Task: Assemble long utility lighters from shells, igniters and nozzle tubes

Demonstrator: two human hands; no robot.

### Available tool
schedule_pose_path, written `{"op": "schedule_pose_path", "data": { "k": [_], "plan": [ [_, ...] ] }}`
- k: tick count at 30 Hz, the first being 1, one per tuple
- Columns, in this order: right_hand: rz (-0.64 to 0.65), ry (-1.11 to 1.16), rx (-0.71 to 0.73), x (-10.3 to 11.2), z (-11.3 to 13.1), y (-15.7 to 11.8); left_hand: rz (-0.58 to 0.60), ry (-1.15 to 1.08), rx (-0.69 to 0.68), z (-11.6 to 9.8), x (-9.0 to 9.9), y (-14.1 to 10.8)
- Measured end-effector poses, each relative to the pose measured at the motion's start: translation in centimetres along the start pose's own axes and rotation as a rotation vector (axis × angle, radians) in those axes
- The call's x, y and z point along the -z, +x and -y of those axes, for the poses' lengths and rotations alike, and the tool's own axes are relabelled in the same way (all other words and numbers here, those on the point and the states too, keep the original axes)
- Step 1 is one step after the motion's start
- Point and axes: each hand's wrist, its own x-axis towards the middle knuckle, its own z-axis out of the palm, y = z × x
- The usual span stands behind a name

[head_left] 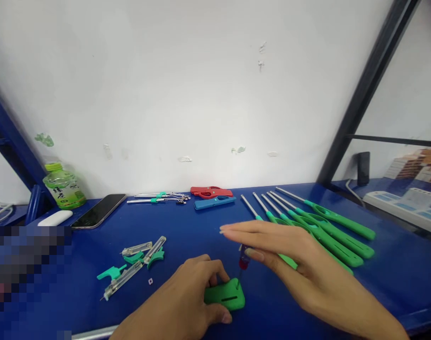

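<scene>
My left hand (190, 300) is closed around a green lighter handle (229, 298) with a dark slot, pressing it to the blue table. A screwdriver (243, 260) with a dark blue and red grip stands nearly upright, its tip at the far right end of that handle. My right hand (289, 264) holds the grip between the thumb and straightened fingers, which partly hide it. A silver tube (95, 332) shows at the lower edge by my left forearm. To the left lie clear lighter fuel tanks (125, 278) and teal triggers (111, 272).
Several green long-nosed lighters (343, 222) lie at right, partly behind my right hand. Red handle shells (211, 191), a blue shell (214, 202) and metal tubes with wires (159, 199) lie along the wall. A phone (100, 211), white case (56, 218) and bottle (64, 186) stand left.
</scene>
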Motion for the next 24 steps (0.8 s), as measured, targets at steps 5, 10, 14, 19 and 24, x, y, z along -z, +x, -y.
{"op": "schedule_pose_path", "data": {
  "k": [5,10,14,19,24],
  "plan": [
    [-0.007,0.087,0.026,-0.4,0.2,0.5,-0.02,-0.009,-0.033,0.6,-0.3,0.1],
    [-0.05,-0.004,-0.018,-0.6,0.4,0.8,-0.021,-0.017,-0.031,0.4,-0.2,0.2],
    [-0.082,-0.053,-0.011,-0.4,0.1,0.8,-0.021,0.023,0.043,-0.2,-0.1,0.2],
    [-0.127,-0.097,-0.016,-0.3,0.0,1.0,-0.026,0.133,0.0,-0.1,-0.7,0.0],
    [-0.317,-0.064,0.046,0.3,0.2,0.5,0.006,0.426,-0.088,-1.0,-0.8,0.1]
  ]
}}
